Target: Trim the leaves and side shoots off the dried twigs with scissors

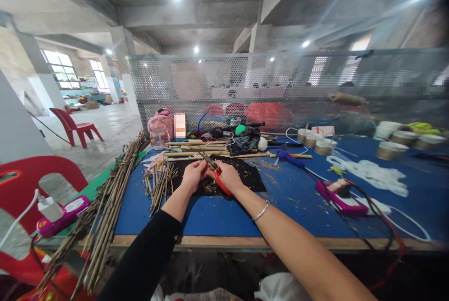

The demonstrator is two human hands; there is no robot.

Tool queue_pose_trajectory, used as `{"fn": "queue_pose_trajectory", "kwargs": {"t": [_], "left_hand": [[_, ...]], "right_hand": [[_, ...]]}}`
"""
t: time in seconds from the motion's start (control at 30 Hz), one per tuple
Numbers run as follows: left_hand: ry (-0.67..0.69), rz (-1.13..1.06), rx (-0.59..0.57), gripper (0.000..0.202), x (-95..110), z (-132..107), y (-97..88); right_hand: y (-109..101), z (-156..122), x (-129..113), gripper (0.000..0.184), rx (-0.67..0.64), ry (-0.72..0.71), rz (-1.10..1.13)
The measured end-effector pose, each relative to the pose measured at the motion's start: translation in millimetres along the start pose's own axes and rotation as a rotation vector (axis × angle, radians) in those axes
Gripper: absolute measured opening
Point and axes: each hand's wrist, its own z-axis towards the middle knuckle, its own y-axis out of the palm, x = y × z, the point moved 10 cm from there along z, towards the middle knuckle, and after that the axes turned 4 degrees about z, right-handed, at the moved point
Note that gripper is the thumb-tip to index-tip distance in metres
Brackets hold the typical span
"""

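Observation:
My left hand (193, 174) is closed in a pinch on a thin brown stick (204, 155) over a black mat (245, 174) on the blue table (280, 198). My right hand (228, 175) grips red-handled shears (220, 181), whose blades meet the stick near my left fingers. Short cut sticks (159, 185) lie in a loose pile just left of the mat. A silver bangle (261, 211) sits on my right wrist.
Long twig bundles (105, 207) lean along the table's left edge. Bamboo poles (196, 149), a pink bottle (159, 128), tape rolls (315, 142), a blue glue gun (289, 157) and a purple glue gun (338, 198) with cables lie around. Red chairs (75, 128) stand left; a mesh screen (280, 85) behind.

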Motion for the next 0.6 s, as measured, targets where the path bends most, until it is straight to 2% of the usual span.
{"fn": "queue_pose_trajectory", "kwargs": {"t": [0.23,0.4,0.6], "left_hand": [[0.067,0.001,0.082,0.031,8.1,2.5,-8.5],[0.072,-0.008,0.095,0.028,9.2,1.5,-8.6],[0.065,0.051,0.073,0.02,10.3,-1.1,-3.7]], "right_hand": [[4.3,1.4,1.4,0.034,-0.03,0.004,0.058],[1.5,2.1,4.8,0.042,0.003,0.036,-0.029],[8.2,2.3,-5.7,0.049,-0.028,-0.082,-0.051]]}}
